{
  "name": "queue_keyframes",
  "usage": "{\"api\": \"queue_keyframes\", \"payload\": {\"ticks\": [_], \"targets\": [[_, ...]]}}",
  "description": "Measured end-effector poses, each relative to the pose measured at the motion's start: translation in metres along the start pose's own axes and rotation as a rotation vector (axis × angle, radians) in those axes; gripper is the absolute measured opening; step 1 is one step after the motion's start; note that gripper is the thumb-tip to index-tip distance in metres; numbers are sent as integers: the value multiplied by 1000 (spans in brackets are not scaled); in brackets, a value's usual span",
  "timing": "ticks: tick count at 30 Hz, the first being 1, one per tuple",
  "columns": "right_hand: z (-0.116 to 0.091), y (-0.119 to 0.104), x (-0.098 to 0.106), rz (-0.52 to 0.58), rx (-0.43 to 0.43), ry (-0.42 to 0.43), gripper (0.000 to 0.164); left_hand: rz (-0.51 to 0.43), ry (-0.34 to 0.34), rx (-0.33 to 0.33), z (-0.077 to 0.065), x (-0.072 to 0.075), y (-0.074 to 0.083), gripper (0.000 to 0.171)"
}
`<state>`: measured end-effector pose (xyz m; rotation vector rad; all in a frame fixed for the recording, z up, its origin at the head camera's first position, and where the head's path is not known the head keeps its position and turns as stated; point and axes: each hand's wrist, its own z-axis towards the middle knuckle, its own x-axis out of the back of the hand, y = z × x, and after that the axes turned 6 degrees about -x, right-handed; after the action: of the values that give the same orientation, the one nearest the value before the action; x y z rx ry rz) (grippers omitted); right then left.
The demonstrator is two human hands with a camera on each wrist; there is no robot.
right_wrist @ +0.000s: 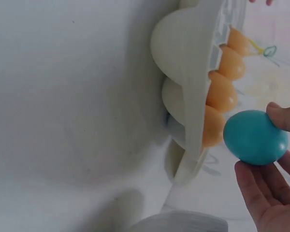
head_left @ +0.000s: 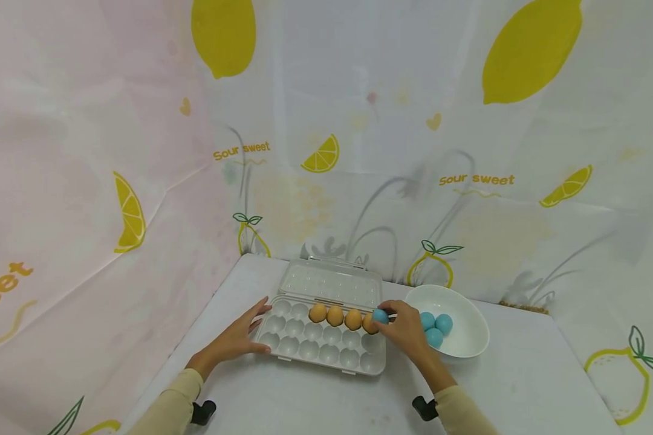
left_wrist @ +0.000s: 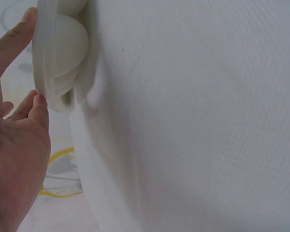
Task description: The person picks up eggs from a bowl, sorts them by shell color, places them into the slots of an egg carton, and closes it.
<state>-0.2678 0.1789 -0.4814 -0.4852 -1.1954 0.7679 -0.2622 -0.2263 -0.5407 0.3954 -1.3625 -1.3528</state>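
Right hand (head_left: pixel 405 326) pinches 1 blue egg (right_wrist: pixel 255 137) by tray (head_left: pixel 334 365) far row's right end, holding 4 orange eggs (head_left: pixel 335 316). Left hand (head_left: pixel 236 333), fingers spread, touches tray's left end. Bowl (head_left: pixel 470 329), right: 3 blue eggs (head_left: pixel 434 338).

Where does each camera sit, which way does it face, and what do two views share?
Head: on the head, facing forward and down at the egg carton, bowl and lemon-print backdrop; left grip, right grip and sleeves show.
Left wrist: on that wrist, facing the carton's edge and white tabletop; the left grip shows.
Right wrist: on that wrist, facing the blue egg and carton's side; the right grip shows, plus fingertips, likely the left's.
Head and right wrist share the held blue egg and orange eggs.
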Motion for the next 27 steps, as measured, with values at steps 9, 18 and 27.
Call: {"api": "queue_keyframes", "payload": {"ticks": [9,18,27], "targets": [[-9,7,-13,-2,5,-49,34,13,11,15,1,0,-3,120],[-16,12,-20,14,16,-71,30,9,12,9,-2,-2,15,115],[-20,16,-26,-17,22,-67,32,-11,7,-11,-3,0,35,112]]}}
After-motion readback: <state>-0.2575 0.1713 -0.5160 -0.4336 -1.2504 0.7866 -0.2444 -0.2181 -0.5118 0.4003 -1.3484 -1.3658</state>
